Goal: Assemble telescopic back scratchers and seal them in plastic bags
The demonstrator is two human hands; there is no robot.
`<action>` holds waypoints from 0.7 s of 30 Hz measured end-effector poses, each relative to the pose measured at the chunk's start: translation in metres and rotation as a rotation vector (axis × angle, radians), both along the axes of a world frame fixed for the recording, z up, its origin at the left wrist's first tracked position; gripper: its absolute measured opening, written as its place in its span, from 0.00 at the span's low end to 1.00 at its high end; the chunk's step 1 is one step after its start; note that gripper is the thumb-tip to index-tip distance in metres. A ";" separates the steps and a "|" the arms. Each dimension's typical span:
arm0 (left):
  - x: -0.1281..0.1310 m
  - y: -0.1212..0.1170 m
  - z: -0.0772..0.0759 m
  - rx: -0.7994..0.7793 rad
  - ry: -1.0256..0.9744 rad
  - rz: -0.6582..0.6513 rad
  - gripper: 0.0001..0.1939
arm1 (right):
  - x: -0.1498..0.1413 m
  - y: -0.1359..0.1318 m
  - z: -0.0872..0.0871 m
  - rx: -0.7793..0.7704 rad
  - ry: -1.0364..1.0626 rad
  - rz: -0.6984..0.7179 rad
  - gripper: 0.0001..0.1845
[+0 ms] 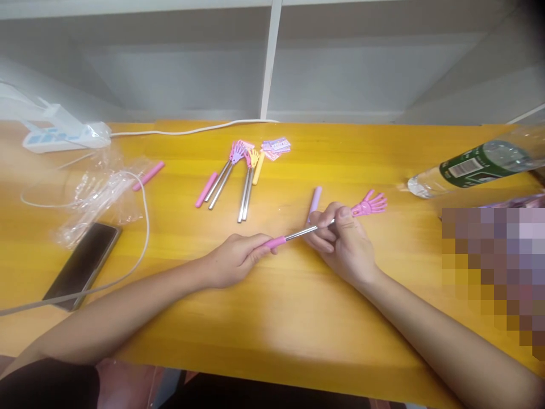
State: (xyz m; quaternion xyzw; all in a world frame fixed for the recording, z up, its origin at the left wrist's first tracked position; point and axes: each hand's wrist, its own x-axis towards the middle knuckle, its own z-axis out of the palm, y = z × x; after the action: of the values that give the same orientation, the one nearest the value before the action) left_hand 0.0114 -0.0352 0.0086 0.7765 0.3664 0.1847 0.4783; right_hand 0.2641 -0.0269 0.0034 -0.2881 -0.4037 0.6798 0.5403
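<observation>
Between my two hands is a back scratcher [301, 233] with a pink hand-shaped head [370, 204], a metal rod and a pink grip [276, 242]. My left hand [238, 258] is closed round the pink grip. Just below the head, my right hand [347, 244] pinches the rod. A lilac grip tube [315, 203] lies behind my right fingers, partly hidden. Farther back lie several metal rods [221, 184] with pink, purple and yellow hand heads [252, 158]. Beside them are a pink tube [206, 189] and a yellow tube [258, 168].
Small printed cards [276, 146] lie at the back. On the left are clear plastic bags [102, 199], another pink tube [149, 175], a phone [83, 267], a white cable [147, 227] and a power strip [66, 136]. A green-labelled bottle [472, 165] lies at the right.
</observation>
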 end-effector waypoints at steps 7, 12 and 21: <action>-0.002 0.006 -0.004 0.122 0.004 0.024 0.20 | 0.004 0.008 -0.003 0.011 -0.105 -0.023 0.25; -0.004 0.013 -0.005 0.156 0.034 0.099 0.22 | 0.015 0.024 -0.010 -0.020 -0.079 -0.184 0.23; -0.007 0.016 -0.005 0.113 0.046 0.077 0.21 | 0.015 0.022 -0.010 -0.051 -0.095 -0.095 0.20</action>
State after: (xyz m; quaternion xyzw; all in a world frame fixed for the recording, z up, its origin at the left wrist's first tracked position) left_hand 0.0047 -0.0195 0.0041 0.7918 0.3958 0.2052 0.4176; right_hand 0.2789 -0.0053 -0.0066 -0.3525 -0.3971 0.6490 0.5448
